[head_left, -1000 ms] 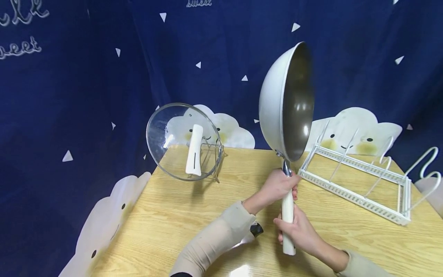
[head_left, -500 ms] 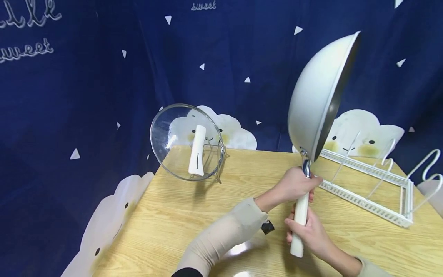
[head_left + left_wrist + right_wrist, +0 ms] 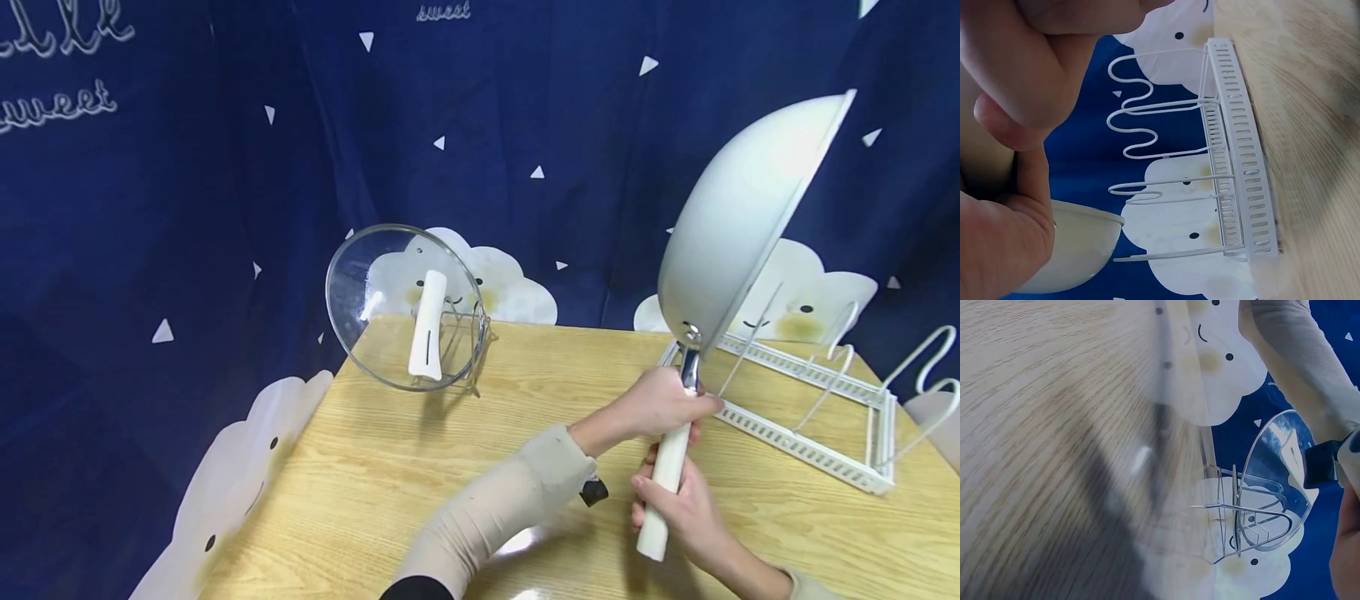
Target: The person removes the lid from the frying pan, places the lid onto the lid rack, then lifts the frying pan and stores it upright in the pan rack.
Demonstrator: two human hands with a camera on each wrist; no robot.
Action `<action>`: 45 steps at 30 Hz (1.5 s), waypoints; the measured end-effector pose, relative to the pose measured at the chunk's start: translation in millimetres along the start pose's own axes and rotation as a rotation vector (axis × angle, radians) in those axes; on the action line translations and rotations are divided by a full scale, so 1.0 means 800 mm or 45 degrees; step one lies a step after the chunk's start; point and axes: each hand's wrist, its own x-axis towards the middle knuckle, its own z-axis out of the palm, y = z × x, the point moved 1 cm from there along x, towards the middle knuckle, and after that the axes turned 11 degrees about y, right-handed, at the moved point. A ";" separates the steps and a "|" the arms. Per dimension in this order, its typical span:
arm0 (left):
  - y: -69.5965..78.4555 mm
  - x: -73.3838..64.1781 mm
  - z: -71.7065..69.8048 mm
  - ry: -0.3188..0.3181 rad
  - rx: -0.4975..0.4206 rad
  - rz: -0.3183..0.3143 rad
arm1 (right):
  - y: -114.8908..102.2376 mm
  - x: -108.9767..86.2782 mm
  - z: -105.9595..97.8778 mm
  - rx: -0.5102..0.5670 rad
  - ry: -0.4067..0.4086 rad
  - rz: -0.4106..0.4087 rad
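A deep white wok (image 3: 742, 208) is held up over the right part of the table, tilted to the right, its white outer side showing and its inside hidden. My left hand (image 3: 663, 404) grips the top of its white handle (image 3: 669, 467), just under the metal neck (image 3: 689, 367). Lower down, my right hand (image 3: 686, 504) holds the same handle with the thumb across it. In the left wrist view, part of the wok (image 3: 1079, 250) shows beside the left hand (image 3: 1010, 231). Behind the wok stands a white rack (image 3: 802, 446) with upright wire dividers.
A glass lid (image 3: 360, 317) with a white handle (image 3: 427, 325) leans in a small wire stand (image 3: 468, 350) at the back left of the wooden table (image 3: 360, 475). A dark blue curtain (image 3: 225, 208) with white clouds hangs behind.
Both hands have carried the wok to the right. It has turned and tilted rightward, so the dark inside seen earlier is out of sight. Lid and rack stay put.
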 end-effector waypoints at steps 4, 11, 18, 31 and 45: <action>0.002 0.001 0.006 0.000 0.040 -0.008 | 0.002 -0.002 -0.003 0.042 0.007 -0.032; 0.000 0.003 0.016 -0.018 0.051 -0.002 | 0.005 -0.004 -0.008 0.117 -0.022 -0.085; -0.001 0.006 0.021 -0.022 0.037 -0.021 | 0.007 -0.005 -0.010 0.172 -0.020 -0.096; -0.007 0.014 0.035 0.004 0.042 -0.074 | 0.006 -0.003 -0.020 0.145 -0.025 -0.021; -0.018 0.026 0.051 -0.046 -0.111 -0.147 | 0.004 -0.006 -0.026 0.290 -0.046 0.023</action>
